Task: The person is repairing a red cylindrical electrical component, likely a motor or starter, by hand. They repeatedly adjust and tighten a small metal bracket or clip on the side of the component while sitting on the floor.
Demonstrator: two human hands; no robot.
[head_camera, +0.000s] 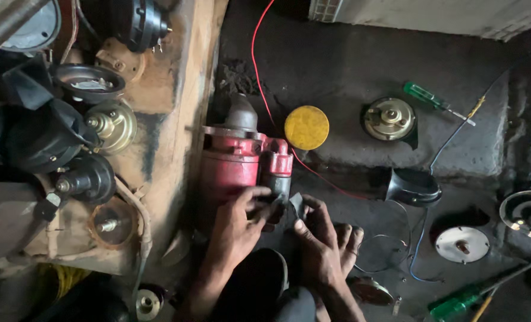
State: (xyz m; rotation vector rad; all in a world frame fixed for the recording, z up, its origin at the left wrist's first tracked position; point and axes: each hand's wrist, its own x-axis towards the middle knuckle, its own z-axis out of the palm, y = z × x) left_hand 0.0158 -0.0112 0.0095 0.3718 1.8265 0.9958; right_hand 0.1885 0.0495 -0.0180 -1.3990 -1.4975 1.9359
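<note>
Just below the red starter motor (241,164), the right hand (322,241) has its fingers (304,229) pinched around a small dark piece (297,204). The left hand (237,229) rests curled fingers against the motor's near end. Beyond the motor lie a yellow disc (306,127) and a red wire (259,65).

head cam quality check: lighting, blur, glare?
Head view: dim, uneven light; left bench edge and bottom corners fall into shadow. Left hand and right hand on the red motor look soft, slightly blurred. Yellow disc reads clearly. Mild glare on the brass horn.
</note>
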